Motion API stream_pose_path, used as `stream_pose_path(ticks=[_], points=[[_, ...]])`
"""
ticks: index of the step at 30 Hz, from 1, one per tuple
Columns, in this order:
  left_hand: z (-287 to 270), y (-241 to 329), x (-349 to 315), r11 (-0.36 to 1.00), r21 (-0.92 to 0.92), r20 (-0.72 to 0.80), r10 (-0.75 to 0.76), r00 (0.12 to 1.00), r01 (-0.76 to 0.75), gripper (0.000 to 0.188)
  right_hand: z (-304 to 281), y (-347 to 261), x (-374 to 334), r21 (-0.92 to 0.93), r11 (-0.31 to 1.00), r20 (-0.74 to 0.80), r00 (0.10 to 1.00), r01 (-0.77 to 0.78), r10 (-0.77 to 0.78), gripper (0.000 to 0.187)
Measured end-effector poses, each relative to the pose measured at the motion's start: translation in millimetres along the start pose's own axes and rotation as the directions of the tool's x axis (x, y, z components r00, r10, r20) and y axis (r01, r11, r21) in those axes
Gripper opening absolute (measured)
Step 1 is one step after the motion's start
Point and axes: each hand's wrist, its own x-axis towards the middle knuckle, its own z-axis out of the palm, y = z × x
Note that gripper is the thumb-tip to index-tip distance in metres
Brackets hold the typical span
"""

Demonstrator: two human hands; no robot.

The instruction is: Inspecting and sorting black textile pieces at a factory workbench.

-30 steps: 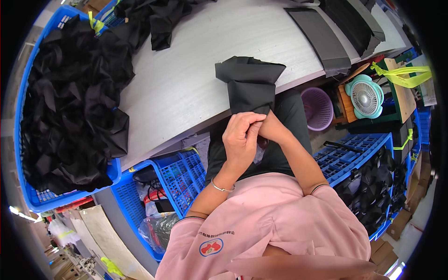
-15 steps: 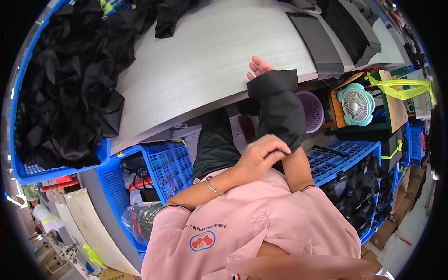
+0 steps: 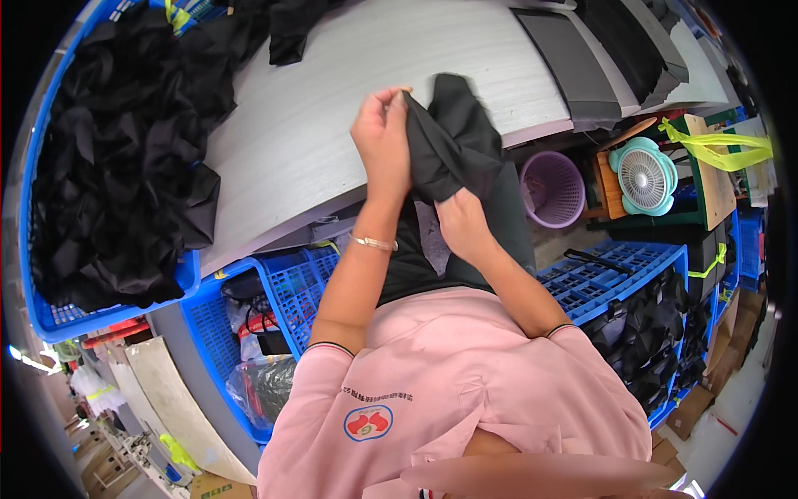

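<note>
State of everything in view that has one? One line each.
Left hand: pinching the upper edge of the black cloth
Right hand: at the cloth's lower edge, fingertips hidden
Black cloth: creased, between both hands
Left blue crate: heaped with black fabric
Purple mesh bin: open-topped
Turquoise fan: facing the camera; can't tell if running
Dark flat panels: lying on the table
</note>
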Motion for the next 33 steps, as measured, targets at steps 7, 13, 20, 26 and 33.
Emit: stream_pose_path(ticks=[7, 13, 20, 26, 33], points=[[-83, 17, 91, 0.876, 0.431, -0.339, 0.378, 0.862, -0.215, 0.013, -31, -8, -75, 0.759, 0.391, 0.620, 0.760, -0.520, -0.193, 0.021], [-70, 89, 66, 0.931, 0.038, -0.279, 0.359, 0.891, -0.363, 0.009, -41, 5, -44, 0.741, 0.460, 0.406, 0.872, -0.489, 0.272, 0.027], [-18, 81, -15, 0.908, 0.268, -0.016, 0.339, 0.941, -0.322, 0.005, -38, -33, 78, 0.547, 0.834, -0.162, 0.967, -0.078, 0.197, 0.053], [-12, 77, -46, 0.938, 0.188, 0.158, 0.265, 0.951, -0.293, 0.006, -21, -4, 68, 0.254, 0.950, -0.250, 0.937, -0.181, 0.245, 0.032], [-41, 54, -40, 0.947, 0.242, -0.017, 0.223, 0.975, -0.213, 0.006, -49, 22, 33, 0.750, -0.056, 0.641, 0.703, -0.659, 0.308, 0.018]])
